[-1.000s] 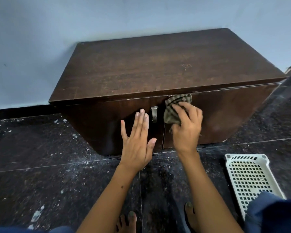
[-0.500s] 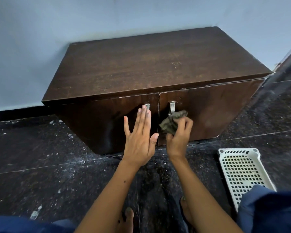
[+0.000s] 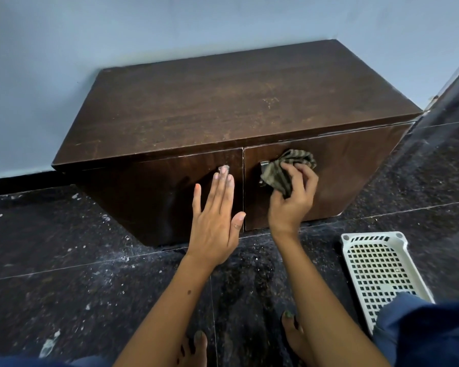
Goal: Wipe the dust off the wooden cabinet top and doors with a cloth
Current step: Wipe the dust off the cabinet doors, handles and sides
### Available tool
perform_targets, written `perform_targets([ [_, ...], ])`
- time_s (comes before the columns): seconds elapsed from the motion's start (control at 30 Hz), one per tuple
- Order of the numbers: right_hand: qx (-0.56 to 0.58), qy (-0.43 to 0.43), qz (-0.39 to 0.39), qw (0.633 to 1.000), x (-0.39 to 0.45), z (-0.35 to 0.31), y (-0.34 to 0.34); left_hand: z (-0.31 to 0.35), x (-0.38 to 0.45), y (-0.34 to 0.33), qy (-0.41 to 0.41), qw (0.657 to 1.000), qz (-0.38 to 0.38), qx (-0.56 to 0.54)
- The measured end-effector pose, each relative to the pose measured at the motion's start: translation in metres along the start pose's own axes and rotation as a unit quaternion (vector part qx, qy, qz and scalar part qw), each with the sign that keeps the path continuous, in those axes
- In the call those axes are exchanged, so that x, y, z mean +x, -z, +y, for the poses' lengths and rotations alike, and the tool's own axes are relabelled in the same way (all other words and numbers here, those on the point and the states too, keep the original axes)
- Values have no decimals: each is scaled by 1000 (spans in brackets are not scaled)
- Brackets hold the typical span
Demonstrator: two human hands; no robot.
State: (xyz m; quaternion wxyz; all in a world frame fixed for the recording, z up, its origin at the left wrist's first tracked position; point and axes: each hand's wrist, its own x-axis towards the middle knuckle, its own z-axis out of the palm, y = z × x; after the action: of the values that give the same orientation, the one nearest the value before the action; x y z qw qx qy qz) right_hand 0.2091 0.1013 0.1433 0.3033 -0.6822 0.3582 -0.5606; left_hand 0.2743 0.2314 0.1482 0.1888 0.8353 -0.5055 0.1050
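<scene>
Two hands: left hand (image 3: 214,221) flat on left door (image 3: 157,197); right hand (image 3: 293,197) grips striped cloth (image 3: 284,170).
Cloth position: upper inner corner of right door (image 3: 355,176), over its handle (image 3: 263,165).

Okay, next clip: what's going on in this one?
A person crouches before a low wooden cabinet on a dark floor. The right hand grips a striped cloth against the right door, beside its handle. The left hand lies flat on the left door. A white basket sits nearby.
</scene>
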Motion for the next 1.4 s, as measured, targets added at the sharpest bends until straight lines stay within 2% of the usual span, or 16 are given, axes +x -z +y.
perform_targets([
  [0.1, -19, -139, -23, 990, -12, 23, 2, 0, 1, -1, 3, 1000, 1, -5],
  [0.17, -13, -265, 10, 964, -12, 31, 4, 0, 1, -1, 3, 1000, 1, -6],
  [0.23, 16, -331, 69, 941, -3, 23, 2, 0, 1, -1, 3, 1000, 1, -8],
  [0.3, 48, -297, 119, 946, 10, 5, -1, -1, 2, -2, 4, 1000, 2, -9],
  [0.37, 70, -179, 122, 974, 17, -18, -5, 0, 2, -3, 4, 1000, 3, -11],
  [0.43, 63, -21, 74, 995, 12, -35, -10, 0, 2, -3, 6, 1000, 4, -14],
  [0.5, 28, 95, 13, 995, 3, -36, -13, 1, 2, -4, 9, 1000, 5, -12],
  [0.63, -27, 206, -45, 977, 13, -6, -1, 2, 4, -6, 11, 1000, 10, -13],
  [0.73, -30, 141, 17, 989, 29, 10, 15, 1, 4, -7, 8, 1000, 11, -24],
  [0.83, -8, -12, 115, 993, 44, 13, 25, 2, 5, -7, 8, 999, 14, -28],
  [0.93, 52, -170, 191, 965, 57, -3, 20, 1, 5, -7, 9, 999, 17, -30],
  [1.0, 60, -152, 183, 969, 51, -19, 12, 1, 5, -9, 10, 999, 17, -31],
  [1.13, 37, 41, 52, 997, 18, -32, 0, 3, 6, -11, 16, 999, 18, -27],
  [1.2, 30, 69, 24, 997, 18, -26, 4, 3, 7, -13, 20, 999, 16, -21],
  [1.27, 34, 45, 55, 997, 33, -20, 13, 3, 7, -14, 19, 1000, 18, -16],
  [1.4, 32, -114, 219, 968, 91, 1, 39, 3, 6, -14, 16, 1000, 18, -10],
])
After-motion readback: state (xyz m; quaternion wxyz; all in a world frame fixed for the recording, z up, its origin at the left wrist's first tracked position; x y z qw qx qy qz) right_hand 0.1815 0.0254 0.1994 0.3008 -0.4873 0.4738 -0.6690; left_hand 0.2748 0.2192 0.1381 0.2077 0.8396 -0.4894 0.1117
